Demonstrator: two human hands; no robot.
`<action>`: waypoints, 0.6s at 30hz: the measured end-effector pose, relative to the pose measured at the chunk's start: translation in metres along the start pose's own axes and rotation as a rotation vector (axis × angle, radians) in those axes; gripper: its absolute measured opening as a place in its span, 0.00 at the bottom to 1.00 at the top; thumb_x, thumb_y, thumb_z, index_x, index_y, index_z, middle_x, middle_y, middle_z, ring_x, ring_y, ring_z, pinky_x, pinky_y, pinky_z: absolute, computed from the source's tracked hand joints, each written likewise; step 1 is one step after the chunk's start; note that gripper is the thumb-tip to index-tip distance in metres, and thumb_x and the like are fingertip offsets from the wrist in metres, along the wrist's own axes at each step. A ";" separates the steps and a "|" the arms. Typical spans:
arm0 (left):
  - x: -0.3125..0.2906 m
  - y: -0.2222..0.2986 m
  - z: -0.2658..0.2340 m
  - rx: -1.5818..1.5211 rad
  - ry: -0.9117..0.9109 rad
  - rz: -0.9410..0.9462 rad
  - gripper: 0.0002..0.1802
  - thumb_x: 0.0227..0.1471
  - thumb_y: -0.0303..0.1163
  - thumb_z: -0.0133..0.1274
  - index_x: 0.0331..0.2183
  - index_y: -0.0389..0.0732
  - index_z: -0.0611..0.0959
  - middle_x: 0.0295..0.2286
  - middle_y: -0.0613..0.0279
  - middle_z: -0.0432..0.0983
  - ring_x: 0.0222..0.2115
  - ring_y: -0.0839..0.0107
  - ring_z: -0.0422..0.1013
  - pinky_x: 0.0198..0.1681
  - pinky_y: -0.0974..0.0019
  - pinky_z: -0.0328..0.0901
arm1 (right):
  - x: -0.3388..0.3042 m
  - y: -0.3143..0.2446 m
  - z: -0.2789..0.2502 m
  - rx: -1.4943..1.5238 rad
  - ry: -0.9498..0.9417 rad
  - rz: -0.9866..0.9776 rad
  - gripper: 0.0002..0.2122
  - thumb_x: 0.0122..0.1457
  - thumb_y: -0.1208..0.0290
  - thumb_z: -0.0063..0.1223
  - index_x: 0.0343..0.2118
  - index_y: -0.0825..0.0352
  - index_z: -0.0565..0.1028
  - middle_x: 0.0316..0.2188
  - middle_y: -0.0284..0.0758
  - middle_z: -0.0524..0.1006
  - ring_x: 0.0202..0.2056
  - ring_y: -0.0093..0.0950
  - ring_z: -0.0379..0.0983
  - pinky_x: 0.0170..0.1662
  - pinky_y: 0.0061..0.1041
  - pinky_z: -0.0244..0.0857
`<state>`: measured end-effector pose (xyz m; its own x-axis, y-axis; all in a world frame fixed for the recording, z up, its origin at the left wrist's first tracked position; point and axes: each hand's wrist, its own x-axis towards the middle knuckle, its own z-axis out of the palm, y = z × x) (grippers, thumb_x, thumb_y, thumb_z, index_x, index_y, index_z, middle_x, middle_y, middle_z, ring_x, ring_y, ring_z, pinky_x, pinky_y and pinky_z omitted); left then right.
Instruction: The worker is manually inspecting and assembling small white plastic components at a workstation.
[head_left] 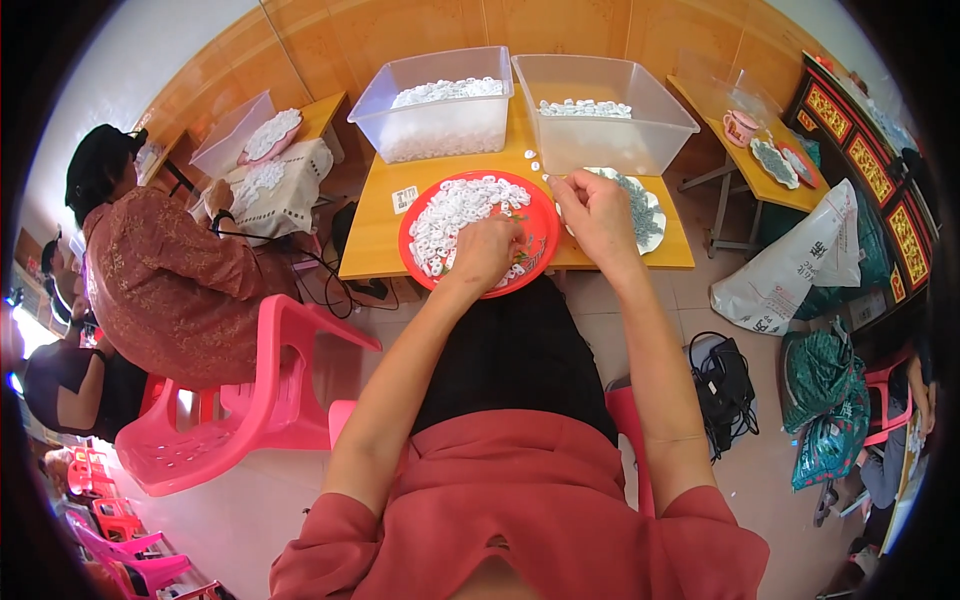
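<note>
My left hand [487, 250] rests in a red plate [545, 232], its fingers curled down among small white pieces with holes [440, 225]. What those fingers hold is hidden. To its right, my right hand [598, 215] is raised with thumb and fingers pinched together. Anything in that pinch is too small to make out. Beside and partly behind the right hand lies a white scallop-edged plate [655, 235] heaped with small grey pieces [640, 205]. A few loose white pieces [531, 155] lie on the wooden table [375, 240] beyond the red plate.
Two clear plastic bins [430, 115] [610, 140] with white pieces stand at the table's back. On the left a person [180, 260] works at another table, near a pink chair [240, 410]. Sacks [790, 265], a black bag [722, 385] and a side table [740, 160] are on the right.
</note>
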<state>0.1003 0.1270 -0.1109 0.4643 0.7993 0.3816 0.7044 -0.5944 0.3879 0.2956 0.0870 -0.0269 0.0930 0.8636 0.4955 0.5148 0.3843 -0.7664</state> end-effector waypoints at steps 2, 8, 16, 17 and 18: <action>0.004 -0.001 0.005 0.027 -0.023 0.034 0.03 0.49 0.28 0.61 0.29 0.43 0.88 0.31 0.55 0.83 0.33 0.52 0.80 0.37 0.50 0.73 | 0.000 0.000 -0.002 -0.023 -0.009 0.019 0.14 0.65 0.66 0.59 0.28 0.73 0.77 0.16 0.31 0.76 0.19 0.17 0.68 0.24 0.23 0.61; 0.012 0.001 0.004 0.124 -0.126 0.141 0.04 0.50 0.29 0.60 0.29 0.44 0.88 0.32 0.57 0.83 0.31 0.53 0.80 0.36 0.51 0.73 | -0.002 -0.003 -0.003 -0.023 0.025 -0.008 0.15 0.65 0.66 0.59 0.28 0.75 0.77 0.16 0.35 0.76 0.19 0.19 0.67 0.26 0.25 0.63; 0.013 0.006 0.005 0.112 -0.059 0.193 0.05 0.50 0.28 0.59 0.30 0.45 0.88 0.31 0.59 0.83 0.31 0.54 0.80 0.34 0.51 0.72 | -0.002 -0.006 -0.005 -0.075 -0.005 -0.003 0.15 0.64 0.65 0.60 0.29 0.75 0.78 0.18 0.40 0.77 0.20 0.25 0.71 0.28 0.28 0.65; 0.014 0.008 0.004 0.085 -0.055 0.187 0.05 0.49 0.28 0.59 0.30 0.45 0.88 0.30 0.59 0.83 0.31 0.54 0.80 0.35 0.51 0.72 | -0.002 -0.007 -0.006 -0.078 -0.019 0.005 0.15 0.64 0.65 0.60 0.29 0.75 0.78 0.18 0.41 0.77 0.20 0.26 0.71 0.28 0.29 0.66; 0.014 0.007 0.005 0.056 -0.051 0.181 0.05 0.49 0.27 0.59 0.30 0.45 0.88 0.30 0.60 0.83 0.32 0.55 0.80 0.36 0.51 0.72 | -0.002 -0.007 -0.006 -0.079 -0.018 0.005 0.15 0.64 0.65 0.60 0.29 0.75 0.78 0.18 0.41 0.77 0.20 0.26 0.71 0.28 0.29 0.66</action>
<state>0.1149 0.1343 -0.1071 0.6117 0.6838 0.3977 0.6351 -0.7243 0.2685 0.2972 0.0804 -0.0200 0.0811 0.8715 0.4836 0.5798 0.3534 -0.7341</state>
